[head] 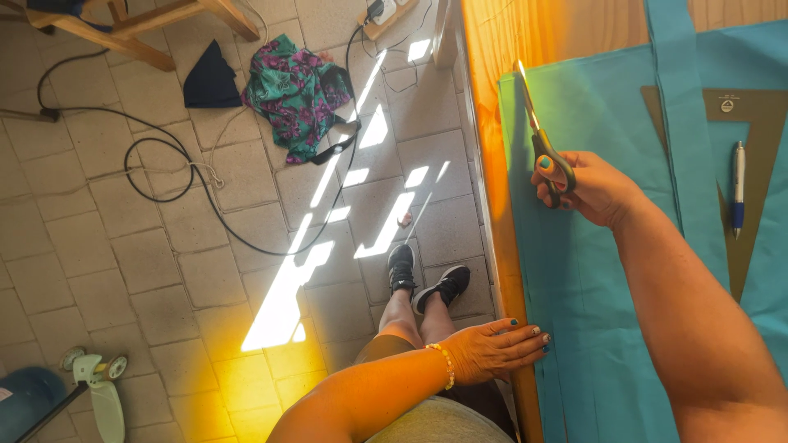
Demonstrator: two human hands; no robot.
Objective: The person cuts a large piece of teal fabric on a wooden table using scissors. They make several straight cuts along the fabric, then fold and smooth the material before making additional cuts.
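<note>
Your right hand has its fingers curled through the yellow-and-grey handles of a pair of scissors, clamped around them. The blades point away from you, nearly closed, their tips reaching the far edge of a sheet of turquoise fabric. The fabric lies flat across a wooden table, which glows orange where sunlight hits it, and the scissors sit over the fabric's left margin.

Your left hand rests flat at the near left edge of the table, fingers together and stretched out so the fingertips touch the fabric's edge. The nails are painted dark teal, and a beaded bracelet circles the wrist. This hand grips nothing.

Further right on the fabric, a long turquoise strap runs away from you. Beside it lies a dark triangular ruler, with a white and blue pen resting on it.

Below the table, your black shoes stand on a grey tiled floor streaked with sunlight. A black cable loops across the tiles, and a crumpled piece of green and purple floral cloth lies near the far wall.
</note>
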